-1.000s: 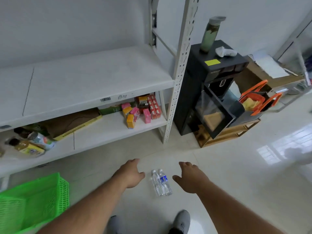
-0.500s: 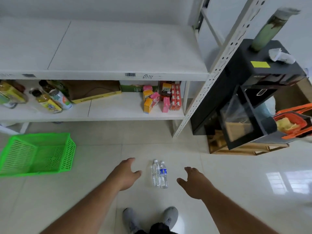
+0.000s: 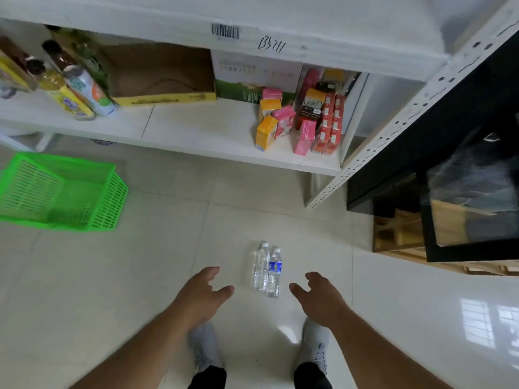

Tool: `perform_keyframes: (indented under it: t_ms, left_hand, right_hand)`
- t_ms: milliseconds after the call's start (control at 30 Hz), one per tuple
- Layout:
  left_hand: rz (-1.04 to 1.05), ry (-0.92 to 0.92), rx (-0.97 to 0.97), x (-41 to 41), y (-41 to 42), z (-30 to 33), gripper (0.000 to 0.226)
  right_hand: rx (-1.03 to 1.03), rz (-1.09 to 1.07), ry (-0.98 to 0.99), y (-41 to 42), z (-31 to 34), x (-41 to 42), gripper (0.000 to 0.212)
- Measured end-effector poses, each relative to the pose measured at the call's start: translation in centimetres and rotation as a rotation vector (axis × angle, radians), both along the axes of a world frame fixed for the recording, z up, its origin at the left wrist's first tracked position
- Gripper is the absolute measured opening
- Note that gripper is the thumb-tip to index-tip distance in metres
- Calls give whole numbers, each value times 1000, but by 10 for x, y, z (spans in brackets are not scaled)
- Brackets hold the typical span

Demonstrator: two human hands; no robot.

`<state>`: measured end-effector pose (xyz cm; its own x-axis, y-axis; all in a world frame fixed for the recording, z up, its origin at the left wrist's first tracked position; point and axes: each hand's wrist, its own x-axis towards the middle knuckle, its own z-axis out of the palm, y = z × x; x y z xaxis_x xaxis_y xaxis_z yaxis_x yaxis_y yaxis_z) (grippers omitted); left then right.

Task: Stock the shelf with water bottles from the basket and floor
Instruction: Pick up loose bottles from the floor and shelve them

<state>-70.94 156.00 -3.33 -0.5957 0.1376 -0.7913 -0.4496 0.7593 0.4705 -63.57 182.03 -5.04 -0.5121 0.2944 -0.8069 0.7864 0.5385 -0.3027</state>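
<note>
Two small clear plastic water bottles (image 3: 266, 269) stand side by side and touching on the pale tiled floor (image 3: 126, 276), one plain, the other with a blue label. The left hand (image 3: 200, 294) hangs just to the left of the bottles, fingers spread wide and thumb pointing toward them, holding nothing. The right hand (image 3: 318, 297) hangs just to the right of the bottles, likewise spread open and empty. Neither hand touches the bottles. How high the hands are above the floor is hard to judge from this downward view.

Beyond the bottles stands the white metal shelf unit (image 3: 213, 136). Its lower board carries a cluster of small pink, orange and red cartons (image 3: 297, 119) toward the right end, an open brown cardboard tray with a yellow rim (image 3: 160, 77) further left, and several drink bottles with yellow and white labels (image 3: 70, 88) at the left end. A bright green plastic mesh basket (image 3: 61, 192) sits on the floor well to the left of the bottles and looks empty. A pair of grey shoes (image 3: 205, 349) shows on the near side of the bottles.
</note>
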Motion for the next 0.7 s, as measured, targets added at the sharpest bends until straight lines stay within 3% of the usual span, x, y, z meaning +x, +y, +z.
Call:
perform_keyframes:
  t_ms: [267, 500, 700]
  left_hand:
    - [152, -27, -32, 7, 46, -178, 64]
    - [130, -64, -75, 12, 70, -345, 76]
    - [128, -53, -105, 10, 85, -467, 84]
  right_hand:
    - [-77, -126, -61, 36, -186, 3, 75]
    - [-88, -169, -50, 40, -349, 0, 69]
    - [-105, -225, -49, 37, -472, -17, 79]
